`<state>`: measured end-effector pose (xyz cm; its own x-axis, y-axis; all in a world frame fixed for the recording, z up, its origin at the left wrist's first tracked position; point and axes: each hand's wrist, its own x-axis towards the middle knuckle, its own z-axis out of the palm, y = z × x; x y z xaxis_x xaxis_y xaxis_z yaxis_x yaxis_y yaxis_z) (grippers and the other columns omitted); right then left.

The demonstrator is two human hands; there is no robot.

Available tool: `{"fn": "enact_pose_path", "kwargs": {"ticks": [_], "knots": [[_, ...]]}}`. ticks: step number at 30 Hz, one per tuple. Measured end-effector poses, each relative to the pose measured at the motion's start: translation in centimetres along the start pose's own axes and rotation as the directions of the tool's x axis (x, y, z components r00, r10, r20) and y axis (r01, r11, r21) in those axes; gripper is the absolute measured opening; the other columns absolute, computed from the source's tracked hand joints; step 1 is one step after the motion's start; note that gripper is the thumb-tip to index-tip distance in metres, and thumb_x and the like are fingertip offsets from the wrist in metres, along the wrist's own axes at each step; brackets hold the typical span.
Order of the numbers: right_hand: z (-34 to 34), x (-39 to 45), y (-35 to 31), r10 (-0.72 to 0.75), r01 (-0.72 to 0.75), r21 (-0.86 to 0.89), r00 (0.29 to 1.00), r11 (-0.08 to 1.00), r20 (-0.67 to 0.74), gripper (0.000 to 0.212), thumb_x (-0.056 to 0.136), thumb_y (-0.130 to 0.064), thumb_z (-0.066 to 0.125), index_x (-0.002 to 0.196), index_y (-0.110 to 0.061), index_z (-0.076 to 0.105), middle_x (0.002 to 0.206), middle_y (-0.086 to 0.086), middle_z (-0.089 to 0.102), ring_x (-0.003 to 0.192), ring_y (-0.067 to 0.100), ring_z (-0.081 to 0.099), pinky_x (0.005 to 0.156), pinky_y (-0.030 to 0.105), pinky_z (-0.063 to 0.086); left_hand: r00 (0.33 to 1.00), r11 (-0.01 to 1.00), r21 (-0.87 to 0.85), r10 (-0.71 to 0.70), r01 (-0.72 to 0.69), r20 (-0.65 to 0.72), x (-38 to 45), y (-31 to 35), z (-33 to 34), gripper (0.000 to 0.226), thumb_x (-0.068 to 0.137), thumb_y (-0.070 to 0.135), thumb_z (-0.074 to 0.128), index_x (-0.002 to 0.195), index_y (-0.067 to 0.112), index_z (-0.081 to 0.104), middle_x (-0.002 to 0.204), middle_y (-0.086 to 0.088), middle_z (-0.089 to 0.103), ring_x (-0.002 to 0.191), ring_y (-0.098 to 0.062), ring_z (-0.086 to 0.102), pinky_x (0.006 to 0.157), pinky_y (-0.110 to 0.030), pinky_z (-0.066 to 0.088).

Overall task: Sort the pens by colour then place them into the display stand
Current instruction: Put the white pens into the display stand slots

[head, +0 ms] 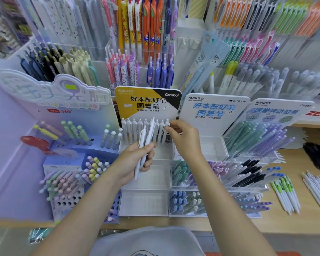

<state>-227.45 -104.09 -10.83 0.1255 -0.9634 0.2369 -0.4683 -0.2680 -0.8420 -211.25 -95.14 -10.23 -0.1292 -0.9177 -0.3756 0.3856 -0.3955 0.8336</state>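
Two hands at work: a person stocks white pens into a yellow-and-black display stand (148,102) in a stationery shop.
Left hand: the left hand (135,159) curls its fingers round a small bundle of white pens (145,145), tips pointing up toward the stand; the count looks like two or three, hard to tell exactly.
Right hand: the right hand (183,137) pinches the top of the rightmost white pen (166,130) in the row, thumb and fingertips closed on its cap end.
Row in stand: a line of white pens (137,132) stands upright in the rear tier, just below the yellow card.
Front trays: the clear compartments (144,202) lower down in the same stand appear to hold nothing.
Loose stock: more white pens (316,189) and green-clipped pens (284,191) lie in separate groups on the wooden tabletop (303,157) at right.
Neighbours: the blue-lettered stand (214,108) alongside has pastel and black pens (248,172) in its lower trays.
Step in hand: seating a white pen at the row's right end, by the look of it.
Next move: likely calls for releasing that pen once it sits straight, then drawing another from the left hand's bundle.
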Motion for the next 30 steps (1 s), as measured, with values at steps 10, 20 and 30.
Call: {"fn": "enact_pose_path", "kwargs": {"ticks": [10,20,30], "knots": [[-1.2,-0.9,-0.5,0.105,-0.104,0.031,0.994,0.994,-0.026,0.015,0.094,-0.025,0.065,0.101,-0.015,0.074,0.085,-0.003,0.071,0.065,0.002,0.056,0.065,0.015,0.044,0.998,0.998,0.020,0.055,-0.054,-0.015,0.5,-0.5,0.6,0.028,0.098,0.022,0.054,0.119,0.007,0.065,0.077,-0.006,0.062,0.053,-0.015,0.053,0.046,-0.023,0.039],[-3.7,-2.8,-2.3,0.171,-0.329,0.340,0.891,0.881,0.420,0.010,0.094,-0.019,0.065,0.096,-0.012,0.073,0.069,0.001,0.062,0.063,0.009,0.053,0.055,0.021,0.041,0.997,0.994,0.091,0.049,-0.055,0.067,1.1,-0.6,2.6,0.023,0.095,0.021,0.056,0.109,0.004,0.063,0.083,-0.012,0.068,0.059,-0.021,0.060,0.047,-0.026,0.043],[-4.8,-2.8,-1.7,0.284,-0.391,0.552,0.919,0.736,0.273,0.014,0.088,-0.014,0.071,0.087,-0.004,0.061,0.067,0.005,0.066,0.056,0.016,0.058,0.051,0.026,0.046,0.998,0.982,0.186,0.026,-0.037,0.060,1.4,-0.9,3.1,0.024,0.098,0.021,0.056,0.119,0.010,0.063,0.085,-0.010,0.071,0.059,-0.021,0.060,0.044,-0.023,0.038]]}}
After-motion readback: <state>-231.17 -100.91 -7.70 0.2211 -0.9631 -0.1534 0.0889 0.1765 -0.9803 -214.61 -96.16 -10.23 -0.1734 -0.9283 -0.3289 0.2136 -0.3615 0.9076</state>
